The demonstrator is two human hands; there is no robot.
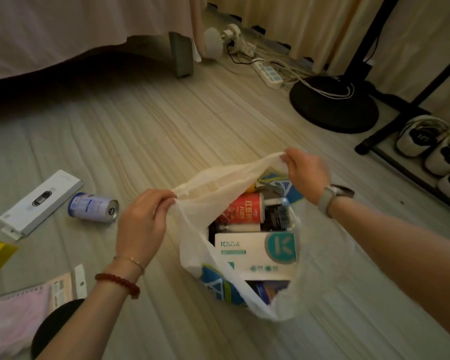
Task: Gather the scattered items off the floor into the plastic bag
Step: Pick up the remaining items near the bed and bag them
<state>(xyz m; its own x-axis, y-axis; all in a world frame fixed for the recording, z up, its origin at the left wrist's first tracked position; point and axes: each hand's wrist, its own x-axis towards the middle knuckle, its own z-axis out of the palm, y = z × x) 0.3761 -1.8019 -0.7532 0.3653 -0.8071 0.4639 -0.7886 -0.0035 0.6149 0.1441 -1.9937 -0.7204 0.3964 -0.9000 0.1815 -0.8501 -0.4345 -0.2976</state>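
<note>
Pinching the translucent plastic bag point(192, 245) rim, I am stretching it between left hand point(143, 224) and right hand point(307, 172); boxes crowding inside, can point(94, 207) lying nearby left.

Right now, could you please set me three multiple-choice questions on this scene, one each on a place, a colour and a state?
1. Where does the can lie?
A. in the bag
B. on the floor left of the bag
C. under the bed

2. What colour is the bracelet of beads on the left wrist?
A. dark red
B. green
C. white

3. What are the hands doing?
A. both hang free
B. one holds the can
C. both hold the bag's rim

Key: 1 B, it lies on its side beside the white box. 2 A, the bracelet is dark red. 3 C, the left hand and right hand hold the bag open.
</note>
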